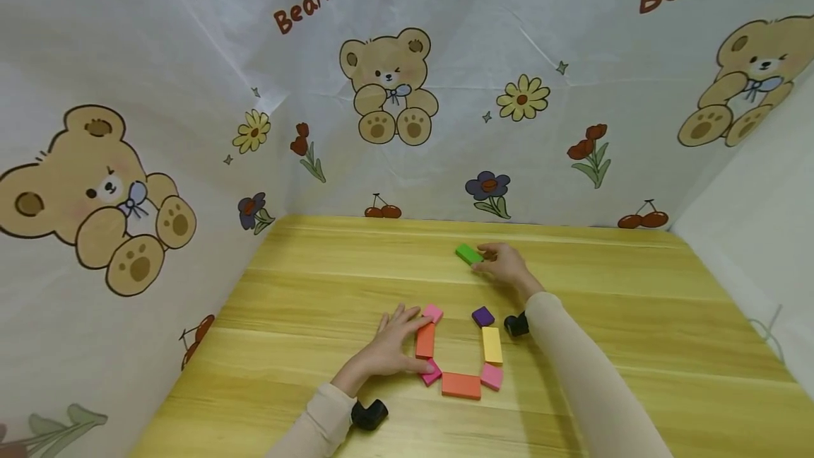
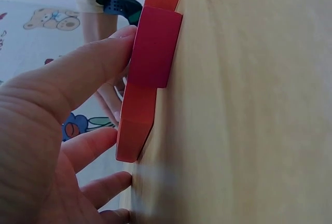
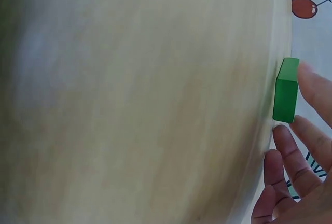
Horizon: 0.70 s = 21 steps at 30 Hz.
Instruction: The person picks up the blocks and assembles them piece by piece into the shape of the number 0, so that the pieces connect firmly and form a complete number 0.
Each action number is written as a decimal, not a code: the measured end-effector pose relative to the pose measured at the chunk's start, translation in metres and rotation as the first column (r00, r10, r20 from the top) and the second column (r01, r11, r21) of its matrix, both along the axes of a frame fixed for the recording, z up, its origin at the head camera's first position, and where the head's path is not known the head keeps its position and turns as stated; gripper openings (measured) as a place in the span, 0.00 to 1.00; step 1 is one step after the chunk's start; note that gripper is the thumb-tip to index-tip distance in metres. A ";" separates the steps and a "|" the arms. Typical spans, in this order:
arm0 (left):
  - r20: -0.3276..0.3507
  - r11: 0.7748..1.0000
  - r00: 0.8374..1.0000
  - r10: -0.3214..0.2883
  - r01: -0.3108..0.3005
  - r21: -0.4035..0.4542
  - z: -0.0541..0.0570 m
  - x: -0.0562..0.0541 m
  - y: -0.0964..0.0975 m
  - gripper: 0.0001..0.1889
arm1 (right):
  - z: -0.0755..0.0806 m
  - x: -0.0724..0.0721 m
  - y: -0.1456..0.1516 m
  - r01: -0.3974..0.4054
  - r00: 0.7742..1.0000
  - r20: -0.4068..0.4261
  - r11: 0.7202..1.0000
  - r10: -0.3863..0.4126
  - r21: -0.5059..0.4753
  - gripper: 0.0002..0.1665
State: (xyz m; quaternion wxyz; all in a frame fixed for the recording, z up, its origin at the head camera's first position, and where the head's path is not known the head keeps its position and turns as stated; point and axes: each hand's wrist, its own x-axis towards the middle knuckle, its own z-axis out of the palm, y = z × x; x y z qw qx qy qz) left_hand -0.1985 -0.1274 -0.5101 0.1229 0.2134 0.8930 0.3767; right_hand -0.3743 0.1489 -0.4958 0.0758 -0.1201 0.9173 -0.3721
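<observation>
In the head view my left hand (image 1: 389, 346) rests beside the left side of a U-shaped row of blocks, its fingers spread. Its thumb touches a magenta block (image 2: 155, 47); the index fingertip lies by an orange block (image 1: 425, 341) and a pink block (image 1: 433, 313). Farther back, my right hand (image 1: 505, 263) pinches one end of a green rectangular block (image 1: 467, 254) between thumb and fingers. The right wrist view has that green block (image 3: 286, 92) on the wood, the thumb on its far side and other fingers loosely bent below.
Completing the row are an orange block (image 1: 461, 385), a pink block (image 1: 492, 377), a yellow block (image 1: 492, 345) and a purple block (image 1: 482, 316). Black wrist devices (image 1: 369, 415) sit at both wrists. A bear-printed sheet (image 1: 445, 90) hangs behind the wooden table (image 1: 318, 274).
</observation>
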 end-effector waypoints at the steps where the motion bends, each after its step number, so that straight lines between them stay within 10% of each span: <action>1: 0.002 1.000 1.000 0.002 -0.002 -0.001 0.000 0.000 0.000 0.44 | 0.000 0.000 -0.001 0.011 1.000 -0.003 1.000 -0.011 0.003 0.35; 21: -0.008 1.000 1.000 -0.002 0.002 0.009 0.002 0.001 0.002 0.45 | 0.001 0.008 -0.005 0.094 0.994 -0.060 0.993 -0.090 0.074 0.27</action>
